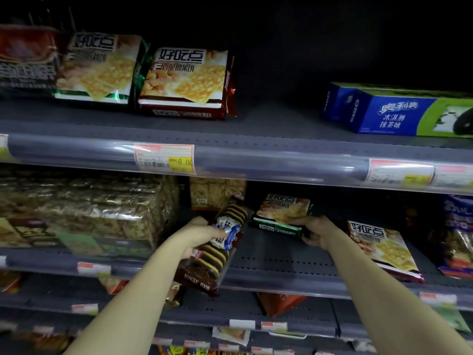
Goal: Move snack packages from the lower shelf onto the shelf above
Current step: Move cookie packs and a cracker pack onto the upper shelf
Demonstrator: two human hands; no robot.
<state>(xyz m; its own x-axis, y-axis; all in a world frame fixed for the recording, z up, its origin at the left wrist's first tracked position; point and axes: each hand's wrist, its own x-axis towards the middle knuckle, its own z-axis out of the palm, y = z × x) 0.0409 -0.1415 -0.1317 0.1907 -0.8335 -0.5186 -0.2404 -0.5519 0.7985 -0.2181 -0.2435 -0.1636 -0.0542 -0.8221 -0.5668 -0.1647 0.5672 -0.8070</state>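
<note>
My left hand (197,235) grips a long brown pack of chocolate sandwich biscuits (217,249), tilted at the front of the lower shelf (281,267). My right hand (317,233) holds a green-edged cracker packet (281,215) by its right end, lifted slightly above that shelf. A red-edged cracker packet (384,249) lies flat to the right of my right hand. On the upper shelf (268,116) stand a green-edged cracker packet (97,67) and a red-edged one (186,83), with bare space to their right.
Blue-and-green cookie boxes (399,111) sit at the upper shelf's right. Large clear bags of brittle snacks (84,211) fill the lower shelf's left, and dark packets (458,234) stand at its far right. Price tags (165,158) line the shelf rail. More shelves lie below.
</note>
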